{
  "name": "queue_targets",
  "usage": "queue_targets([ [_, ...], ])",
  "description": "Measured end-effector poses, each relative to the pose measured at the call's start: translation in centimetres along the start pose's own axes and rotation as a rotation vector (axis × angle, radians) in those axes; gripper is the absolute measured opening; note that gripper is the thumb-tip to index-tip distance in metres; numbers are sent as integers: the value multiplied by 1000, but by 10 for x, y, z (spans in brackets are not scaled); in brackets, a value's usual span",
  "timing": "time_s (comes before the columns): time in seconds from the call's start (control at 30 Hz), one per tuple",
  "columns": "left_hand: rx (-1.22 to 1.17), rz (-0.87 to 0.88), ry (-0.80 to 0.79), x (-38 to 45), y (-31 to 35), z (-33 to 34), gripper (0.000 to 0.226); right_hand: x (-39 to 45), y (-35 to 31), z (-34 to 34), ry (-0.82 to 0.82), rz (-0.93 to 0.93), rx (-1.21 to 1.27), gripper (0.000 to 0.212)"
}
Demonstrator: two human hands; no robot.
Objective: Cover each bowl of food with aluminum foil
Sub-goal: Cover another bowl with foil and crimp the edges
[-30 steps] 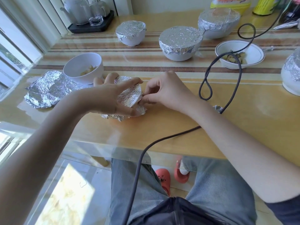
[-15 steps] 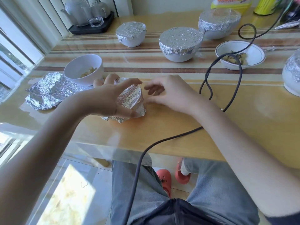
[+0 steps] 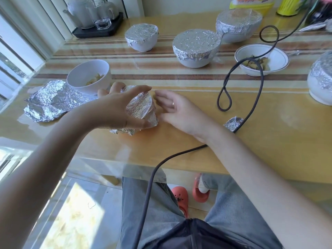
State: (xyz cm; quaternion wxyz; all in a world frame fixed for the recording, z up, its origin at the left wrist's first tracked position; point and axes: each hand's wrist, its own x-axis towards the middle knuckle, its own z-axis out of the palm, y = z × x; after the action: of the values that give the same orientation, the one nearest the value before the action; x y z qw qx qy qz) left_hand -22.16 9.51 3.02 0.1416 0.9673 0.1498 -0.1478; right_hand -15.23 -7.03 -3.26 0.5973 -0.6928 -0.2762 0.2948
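Left hand [image 3: 115, 108]: curled round foil-wrapped bowl [image 3: 142, 108], tilted at near table [image 3: 179, 141] edge. Right hand [image 3: 177, 108]: fingers relaxed, spread, just beside the wrap. Loose foil sheet [image 3: 53, 103]: flat, far left, beside uncovered white bowl [image 3: 89, 76]. Second uncovered bowl [image 3: 262, 59]: right, behind black cable [image 3: 240, 83].

Near the table [image 3: 269, 141] edge, a tilted wrapped bowl [image 3: 140, 108] between left hand [image 3: 116, 108] and right hand [image 3: 176, 108]. Left of these, a foil sheet [image 3: 52, 101], an open bowl [image 3: 89, 76] just behind it. Farther back, three covered bowls [image 3: 196, 47] in a row.
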Motion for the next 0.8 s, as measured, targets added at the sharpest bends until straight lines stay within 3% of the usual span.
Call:
queue_targets([
  [0.13,17,-19,-34,-2,2,-3,106,-7,-2,-3,105,-54,-451,78],
  [0.23,38,-28,-37,-2,4,-4,100,-3,-2,9,154,-151,-624,57],
  [0.33,46,-26,-37,-2,3,-3,94,1,-5,8,169,-234,-639,37],
  [0.47,55,-28,-39,-1,3,-3,93,6,-10,-3,71,-241,-636,33],
  [0.63,62,-25,-37,0,3,-3,91,16,-10,-8,65,-290,-664,24],
  [0.8,75,-24,-36,1,2,-3,94,32,-28,-19,-67,-290,-814,21],
])
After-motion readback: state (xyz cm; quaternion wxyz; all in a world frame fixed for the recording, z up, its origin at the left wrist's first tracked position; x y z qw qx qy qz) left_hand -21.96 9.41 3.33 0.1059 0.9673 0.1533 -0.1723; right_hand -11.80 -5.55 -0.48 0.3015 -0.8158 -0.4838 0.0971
